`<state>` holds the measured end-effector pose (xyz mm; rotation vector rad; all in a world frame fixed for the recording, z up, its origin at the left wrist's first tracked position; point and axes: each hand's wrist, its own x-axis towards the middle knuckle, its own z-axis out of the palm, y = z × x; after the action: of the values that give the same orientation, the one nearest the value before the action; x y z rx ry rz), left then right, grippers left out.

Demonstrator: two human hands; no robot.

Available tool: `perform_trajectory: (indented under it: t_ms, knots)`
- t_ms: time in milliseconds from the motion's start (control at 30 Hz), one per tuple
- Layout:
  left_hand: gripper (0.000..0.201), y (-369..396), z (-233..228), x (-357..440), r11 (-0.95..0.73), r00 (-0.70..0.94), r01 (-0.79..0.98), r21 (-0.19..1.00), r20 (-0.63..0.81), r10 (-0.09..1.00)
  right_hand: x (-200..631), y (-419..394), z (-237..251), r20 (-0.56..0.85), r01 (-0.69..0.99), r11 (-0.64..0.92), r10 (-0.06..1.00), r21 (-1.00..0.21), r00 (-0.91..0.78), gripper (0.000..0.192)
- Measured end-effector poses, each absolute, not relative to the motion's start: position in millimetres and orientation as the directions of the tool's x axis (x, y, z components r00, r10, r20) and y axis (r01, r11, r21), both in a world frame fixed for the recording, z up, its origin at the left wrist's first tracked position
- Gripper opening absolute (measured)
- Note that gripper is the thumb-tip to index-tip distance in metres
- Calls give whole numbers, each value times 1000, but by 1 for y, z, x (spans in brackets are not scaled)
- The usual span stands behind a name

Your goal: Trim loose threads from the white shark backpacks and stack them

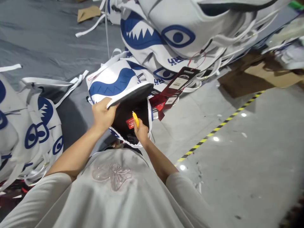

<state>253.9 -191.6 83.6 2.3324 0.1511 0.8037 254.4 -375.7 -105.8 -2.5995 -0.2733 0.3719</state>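
A white bag (129,68) with a blue wavy patch and zigzag stitching lies in front of me, its mouth spread wide and its black lining showing. My left hand (104,114) is closed on the edge of its upper side and holds it up. Inside the opening, my right hand (142,130) grips small yellow thread snips (135,119), their pale tip pointing up and away; their exact shape is partly hidden. Just left of the snips is a red label (130,123) against the lining.
A pile of similar white bags (149,34) with straps and hang tags (178,83) rises beyond. More bags (30,126) lie at left on the grey cloth (47,38). Flattened cardboard (251,76) and yellow-black tape (218,126) are on the floor at right.
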Motion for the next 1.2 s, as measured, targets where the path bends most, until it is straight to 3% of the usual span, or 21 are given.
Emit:
perform_trajectory:
  t_ms: [100, 167, 400, 667, 833, 1000, 1067, 1200]
  knots:
    - [19, -207, 110, 228, -824, 774, -308, 475, 629, 73, 243, -378, -103, -173, 135, -830, 267, -542, 948, 50]
    - [15, -211, 120, 219, -830, 732, -372, 416, 681, 13, 242, -375, -99, -189, 126, -837, 263, -533, 946, 48]
    - [15, -186, 110, 233, -871, 682, -327, 367, 730, 51, 264, -355, -89, -192, 206, -821, 354, -532, 915, 48]
    - [28, -150, 65, 259, -874, 769, -75, 480, 586, 255, 287, -356, -56, -348, 303, -872, 440, -384, 828, 41]
    - [27, -145, 53, 266, -868, 798, 35, 496, 510, 323, 341, -390, 9, -527, 358, -916, 397, -180, 752, 36]
    - [26, -135, 60, 268, -869, 764, 59, 491, 538, 355, 382, -409, 63, -802, 344, -934, 280, -100, 527, 25]
    - [28, -139, 58, 259, -871, 797, -40, 490, 542, 269, 392, -405, 80, -854, 348, -930, 274, -119, 442, 22]
    - [26, -178, 35, 215, -776, 944, -298, 555, 294, -152, 406, -382, 106, -845, 320, -931, 311, -179, 435, 24]
